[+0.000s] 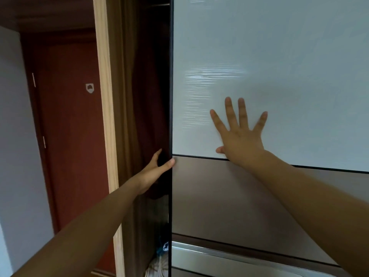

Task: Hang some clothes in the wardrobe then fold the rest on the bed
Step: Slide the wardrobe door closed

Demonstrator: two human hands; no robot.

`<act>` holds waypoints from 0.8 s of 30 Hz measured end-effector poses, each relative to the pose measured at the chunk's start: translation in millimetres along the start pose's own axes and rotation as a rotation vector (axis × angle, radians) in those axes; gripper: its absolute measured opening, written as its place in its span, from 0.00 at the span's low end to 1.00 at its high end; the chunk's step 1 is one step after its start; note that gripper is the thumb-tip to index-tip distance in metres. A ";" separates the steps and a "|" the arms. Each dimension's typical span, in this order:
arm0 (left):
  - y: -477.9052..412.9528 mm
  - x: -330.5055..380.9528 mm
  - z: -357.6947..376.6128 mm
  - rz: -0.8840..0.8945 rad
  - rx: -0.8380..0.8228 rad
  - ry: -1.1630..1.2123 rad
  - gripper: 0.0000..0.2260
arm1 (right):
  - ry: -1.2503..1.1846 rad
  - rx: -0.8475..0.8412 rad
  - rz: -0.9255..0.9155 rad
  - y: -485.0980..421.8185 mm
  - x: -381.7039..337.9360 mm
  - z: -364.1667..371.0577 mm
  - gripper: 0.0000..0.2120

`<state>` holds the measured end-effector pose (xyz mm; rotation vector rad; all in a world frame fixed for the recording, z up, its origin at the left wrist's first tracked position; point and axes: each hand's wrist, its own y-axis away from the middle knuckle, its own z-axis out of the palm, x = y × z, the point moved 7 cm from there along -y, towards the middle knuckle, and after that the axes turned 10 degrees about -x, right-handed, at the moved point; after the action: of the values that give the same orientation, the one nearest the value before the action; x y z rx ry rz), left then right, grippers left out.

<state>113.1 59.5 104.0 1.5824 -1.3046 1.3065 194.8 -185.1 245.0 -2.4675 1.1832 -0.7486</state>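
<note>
A wardrobe sliding door (279, 56) with a pale glossy upper panel and a grey lower panel fills the right of the view. My right hand (240, 134) lies flat on the pale panel, fingers spread. My left hand (157, 168) grips the door's dark left edge, thumb on the front and fingers behind it. In the narrow gap left of the door hangs a dark maroon garment (147, 108), only partly seen. A pale bundle of cloth (158, 264) lies at the bottom of the gap.
A light wooden wardrobe frame post (105, 116) stands left of the gap. Beyond it are a reddish-brown room door (69, 126) with a small white sign and a pale wall (14, 136) at far left.
</note>
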 end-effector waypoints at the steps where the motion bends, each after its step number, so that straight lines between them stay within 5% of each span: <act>1: -4.4 2.0 1.6 0.001 -0.022 0.003 0.52 | 0.002 0.005 -0.001 -2.4 -5.6 -0.5 0.57; 6: -18.5 0.3 -3.6 0.059 -0.054 0.055 0.52 | 0.009 0.030 0.000 -15.2 -32.5 -3.3 0.57; 11: -4.5 7.4 -31.7 0.156 0.177 -0.028 0.47 | 0.018 0.067 -0.012 -26.7 -56.5 -5.4 0.57; 17: 33.8 50.9 -31.6 0.404 0.503 -0.703 0.52 | 0.043 0.134 -0.030 -31.6 -80.6 -8.4 0.55; 21: 42.0 51.5 -16.0 0.452 0.502 -1.253 0.51 | 0.040 0.165 -0.030 -35.9 -96.0 -9.5 0.54; 24: 38.5 42.2 -23.1 0.361 0.458 -1.367 0.54 | 0.061 0.189 -0.050 -39.4 -105.3 -11.8 0.52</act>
<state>69.3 60.2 147.4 2.8754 -2.2243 0.5863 157.6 -78.5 239.3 -2.3409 1.0239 -0.9105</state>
